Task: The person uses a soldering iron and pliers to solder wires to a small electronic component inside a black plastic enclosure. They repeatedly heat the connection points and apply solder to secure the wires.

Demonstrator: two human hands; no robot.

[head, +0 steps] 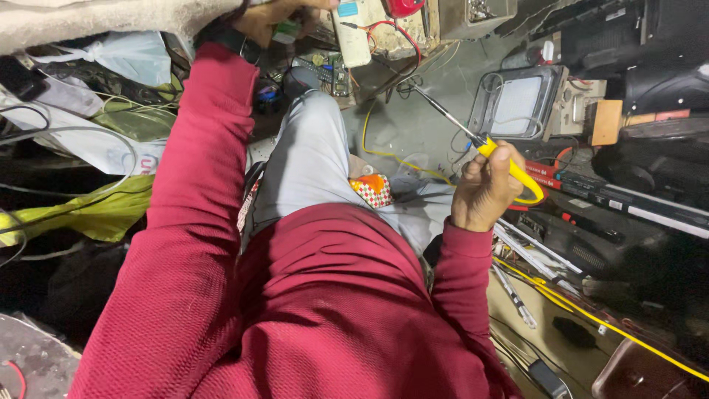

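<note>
While gripped in right hand (pixel 484 188), soldering iron (pixel 473 137), far from left hand (pixel 277 18).

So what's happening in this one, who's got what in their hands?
A person in a red sweater sits amid a cluttered electronics workspace. Their right hand grips a yellow-handled soldering iron, its metal tip aimed toward a circuit board near their raised knee. The left hand reaches up to the top of the view, closed on a small green-and-white object that I cannot identify. A yellow wire and assorted devices surround them.
</note>
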